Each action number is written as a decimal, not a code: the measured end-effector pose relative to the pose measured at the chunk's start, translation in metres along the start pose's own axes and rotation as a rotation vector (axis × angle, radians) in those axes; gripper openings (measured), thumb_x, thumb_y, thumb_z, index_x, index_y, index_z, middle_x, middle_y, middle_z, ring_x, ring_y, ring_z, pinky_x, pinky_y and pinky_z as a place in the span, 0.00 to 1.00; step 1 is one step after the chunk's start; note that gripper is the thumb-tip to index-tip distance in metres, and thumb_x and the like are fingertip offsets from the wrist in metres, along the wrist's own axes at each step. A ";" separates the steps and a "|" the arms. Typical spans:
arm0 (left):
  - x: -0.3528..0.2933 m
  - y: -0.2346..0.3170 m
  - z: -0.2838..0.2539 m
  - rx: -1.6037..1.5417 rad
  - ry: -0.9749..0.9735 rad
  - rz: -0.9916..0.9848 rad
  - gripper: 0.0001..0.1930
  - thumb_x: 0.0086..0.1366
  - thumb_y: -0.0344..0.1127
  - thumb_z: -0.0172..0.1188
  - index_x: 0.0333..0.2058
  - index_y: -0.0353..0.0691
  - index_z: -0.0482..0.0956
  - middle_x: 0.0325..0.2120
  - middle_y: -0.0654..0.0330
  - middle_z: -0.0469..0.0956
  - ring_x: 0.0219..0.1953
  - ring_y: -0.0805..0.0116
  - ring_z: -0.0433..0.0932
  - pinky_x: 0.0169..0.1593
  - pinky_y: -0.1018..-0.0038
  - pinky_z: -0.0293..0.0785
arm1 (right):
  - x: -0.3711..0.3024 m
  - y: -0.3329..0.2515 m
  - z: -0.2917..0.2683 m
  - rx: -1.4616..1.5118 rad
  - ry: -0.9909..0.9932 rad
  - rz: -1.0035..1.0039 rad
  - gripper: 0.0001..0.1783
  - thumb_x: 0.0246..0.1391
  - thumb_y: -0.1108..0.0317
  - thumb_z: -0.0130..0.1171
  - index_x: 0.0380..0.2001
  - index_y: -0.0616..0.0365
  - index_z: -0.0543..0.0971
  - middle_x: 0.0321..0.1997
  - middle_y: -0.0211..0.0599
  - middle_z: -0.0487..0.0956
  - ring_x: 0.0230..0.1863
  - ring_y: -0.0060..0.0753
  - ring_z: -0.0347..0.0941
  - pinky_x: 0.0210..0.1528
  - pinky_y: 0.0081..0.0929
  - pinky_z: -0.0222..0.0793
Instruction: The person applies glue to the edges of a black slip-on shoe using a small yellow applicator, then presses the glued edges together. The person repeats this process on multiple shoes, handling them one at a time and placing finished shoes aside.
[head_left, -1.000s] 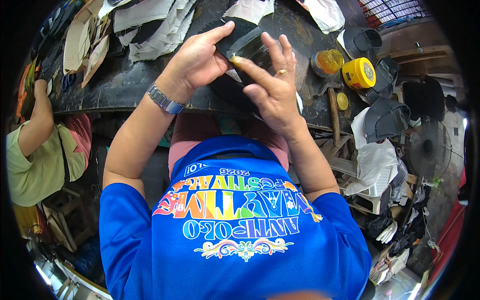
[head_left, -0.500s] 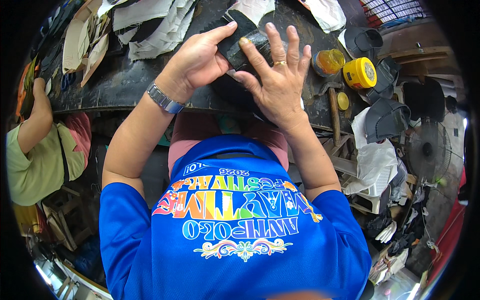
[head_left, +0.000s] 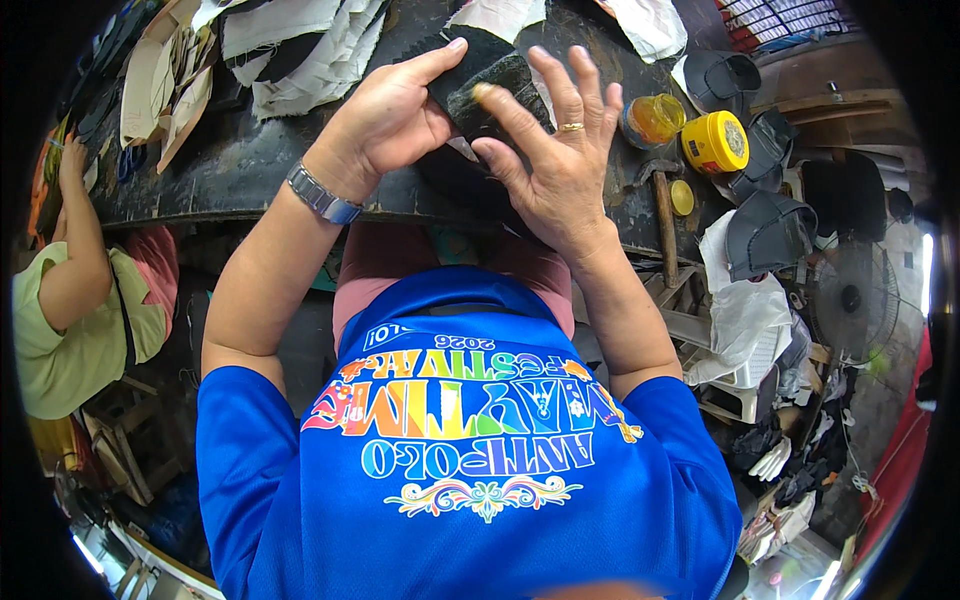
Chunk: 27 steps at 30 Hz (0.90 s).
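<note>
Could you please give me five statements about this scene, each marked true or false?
1. The left hand holds a black piece. True.
2. The right hand wears a ring. True.
3. The right hand is clenched into a fist. False: it is open, its fingers spread.
4. A hammer lies to the right of both hands. True.
5. Both wrists are bare. False: a metal watch circles the left one.

A blue short-sleeved shirt [head_left: 470, 545] bears multicoloured print [head_left: 460, 408], worn with pink legwear [head_left: 362, 262], a silver watch [head_left: 322, 195] and gold ring [head_left: 571, 127].
</note>
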<state>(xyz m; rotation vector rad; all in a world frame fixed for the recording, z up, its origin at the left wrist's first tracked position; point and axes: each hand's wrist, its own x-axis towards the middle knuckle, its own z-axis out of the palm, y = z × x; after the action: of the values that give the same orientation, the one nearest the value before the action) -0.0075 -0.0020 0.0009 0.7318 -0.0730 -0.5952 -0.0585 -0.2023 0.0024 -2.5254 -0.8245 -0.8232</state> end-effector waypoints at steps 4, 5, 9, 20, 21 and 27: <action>-0.001 -0.002 0.001 -0.002 0.022 0.013 0.21 0.78 0.45 0.48 0.60 0.37 0.72 0.54 0.53 0.78 0.56 0.62 0.79 0.60 0.64 0.78 | -0.001 -0.011 0.003 -0.187 -0.078 0.009 0.26 0.59 0.40 0.59 0.59 0.30 0.80 0.76 0.35 0.59 0.79 0.51 0.42 0.74 0.64 0.28; -0.001 -0.001 0.000 -0.013 -0.001 -0.003 0.21 0.78 0.45 0.48 0.60 0.37 0.72 0.54 0.53 0.78 0.56 0.62 0.79 0.60 0.64 0.78 | -0.001 -0.014 0.004 -0.183 -0.081 -0.033 0.27 0.59 0.39 0.57 0.60 0.28 0.79 0.76 0.35 0.59 0.80 0.51 0.41 0.74 0.64 0.27; -0.001 0.001 -0.003 -0.046 -0.031 -0.013 0.21 0.78 0.45 0.48 0.60 0.36 0.72 0.55 0.54 0.78 0.56 0.62 0.79 0.60 0.63 0.77 | 0.000 -0.006 -0.003 0.039 -0.055 -0.044 0.25 0.58 0.42 0.61 0.56 0.32 0.82 0.74 0.39 0.63 0.78 0.53 0.45 0.74 0.66 0.26; -0.002 0.001 -0.011 -0.135 -0.178 -0.044 0.22 0.78 0.45 0.46 0.60 0.33 0.73 0.55 0.52 0.79 0.57 0.59 0.79 0.64 0.59 0.72 | 0.002 0.034 0.002 0.245 0.088 0.320 0.44 0.58 0.41 0.63 0.70 0.51 0.64 0.67 0.57 0.67 0.70 0.59 0.60 0.69 0.57 0.52; -0.003 0.003 -0.011 -0.172 -0.191 -0.039 0.23 0.79 0.45 0.46 0.60 0.33 0.73 0.56 0.52 0.79 0.57 0.58 0.78 0.64 0.58 0.71 | 0.000 0.039 -0.003 0.425 0.063 0.387 0.48 0.57 0.42 0.65 0.72 0.53 0.59 0.66 0.60 0.68 0.68 0.59 0.64 0.68 0.53 0.56; -0.011 0.018 0.008 -0.135 0.017 0.011 0.28 0.80 0.45 0.37 0.68 0.30 0.60 0.66 0.44 0.66 0.69 0.53 0.65 0.71 0.57 0.61 | -0.029 0.056 -0.050 0.946 -0.277 0.753 0.62 0.51 0.56 0.73 0.77 0.54 0.42 0.63 0.64 0.70 0.61 0.51 0.73 0.63 0.39 0.67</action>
<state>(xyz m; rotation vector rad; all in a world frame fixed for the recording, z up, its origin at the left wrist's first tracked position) -0.0095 0.0100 0.0199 0.6054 -0.0210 -0.5777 -0.0633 -0.2815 0.0138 -1.8219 -0.1720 0.1658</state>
